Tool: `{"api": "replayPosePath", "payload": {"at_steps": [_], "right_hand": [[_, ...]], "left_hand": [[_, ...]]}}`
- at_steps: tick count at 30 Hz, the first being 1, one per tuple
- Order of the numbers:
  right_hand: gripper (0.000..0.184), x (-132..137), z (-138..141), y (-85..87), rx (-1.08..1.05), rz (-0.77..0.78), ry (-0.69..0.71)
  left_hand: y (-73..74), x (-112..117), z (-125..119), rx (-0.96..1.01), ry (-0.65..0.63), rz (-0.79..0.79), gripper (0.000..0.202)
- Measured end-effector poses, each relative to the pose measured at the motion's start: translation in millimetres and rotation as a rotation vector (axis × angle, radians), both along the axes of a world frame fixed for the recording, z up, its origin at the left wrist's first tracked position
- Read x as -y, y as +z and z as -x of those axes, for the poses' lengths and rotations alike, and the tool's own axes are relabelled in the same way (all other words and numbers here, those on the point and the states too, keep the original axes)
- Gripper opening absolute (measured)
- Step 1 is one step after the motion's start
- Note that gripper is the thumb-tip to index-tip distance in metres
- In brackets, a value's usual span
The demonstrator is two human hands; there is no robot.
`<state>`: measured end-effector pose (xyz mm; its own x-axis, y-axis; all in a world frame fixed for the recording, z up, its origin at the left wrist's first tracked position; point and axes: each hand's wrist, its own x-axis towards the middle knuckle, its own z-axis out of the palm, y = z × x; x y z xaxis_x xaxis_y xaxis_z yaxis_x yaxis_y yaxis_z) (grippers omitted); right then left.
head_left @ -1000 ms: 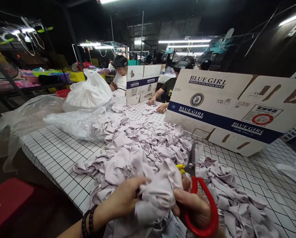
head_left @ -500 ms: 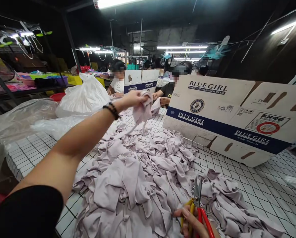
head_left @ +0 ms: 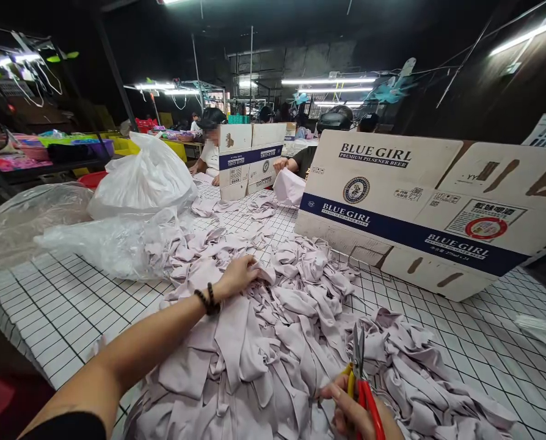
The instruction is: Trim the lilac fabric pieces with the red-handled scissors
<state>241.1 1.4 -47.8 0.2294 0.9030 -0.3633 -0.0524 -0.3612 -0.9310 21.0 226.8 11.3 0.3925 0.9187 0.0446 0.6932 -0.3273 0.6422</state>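
Note:
A large heap of pale mauve fabric pieces (head_left: 250, 348) covers the middle of the table. My left hand (head_left: 239, 276), wearing a dark bead bracelet (head_left: 209, 299), reaches down to the far part of this heap, its fingers pinched on a fabric piece (head_left: 264, 272). At the lower right, my right hand (head_left: 353, 410) is wrapped round a pair of scissors (head_left: 358, 351) with red and yellow handles. Their blades point up and away, slightly apart. A second, smaller pile of the same fabric (head_left: 431, 379) lies to the right of the scissors.
On the grid-patterned table (head_left: 66, 305), a big beer carton (head_left: 378, 201) stands at right, a smaller carton (head_left: 250, 160) behind. White plastic bags (head_left: 140, 177) sit at left. Across the table, a co-worker's hand (head_left: 281, 164) holds fabric; another person (head_left: 209, 153) sits farther left.
My left hand has come down from above the table's far side, where it held up a fabric piece, onto the heap. My right hand keeps the scissors in nearly the same place.

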Motion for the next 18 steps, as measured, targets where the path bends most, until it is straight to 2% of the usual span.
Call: {"api": "replayPosePath", "payload": {"at_steps": [2,4,6,8,10,13,16,18], "right_hand": [[0.042,-6,6,5.5,0.039,-0.045,-0.050],[0.038,-12,15,14.2,0.062,-0.100,-0.046],[0.037,-17,25,21.9,0.048,-0.153,0.034],[0.037,-19,33,24.0,0.079,-0.184,0.113],[0.038,-21,39,20.2,0.150,-0.213,0.141],[0.038,-28,45,12.3,0.220,-0.268,0.163],[0.030,-43,51,13.0,0.263,-0.348,0.261],[0.019,-54,54,17.7,0.310,-0.397,0.380]], "left_hand": [[1.4,34,11,0.053,-0.056,-0.099,0.019],[-2.4,76,24,0.086,-0.233,-0.228,0.020],[-12.6,117,40,0.058,-0.450,-0.320,0.022],[-26.5,151,57,-0.007,-0.547,-0.322,0.026],[-40.3,175,73,-0.023,-0.492,-0.266,0.032],[-51.5,198,87,0.104,-0.296,-0.171,0.036],[-45.8,213,81,0.312,-0.089,-0.079,0.025],[-38.1,223,69,0.456,0.043,0.072,0.017]]}}
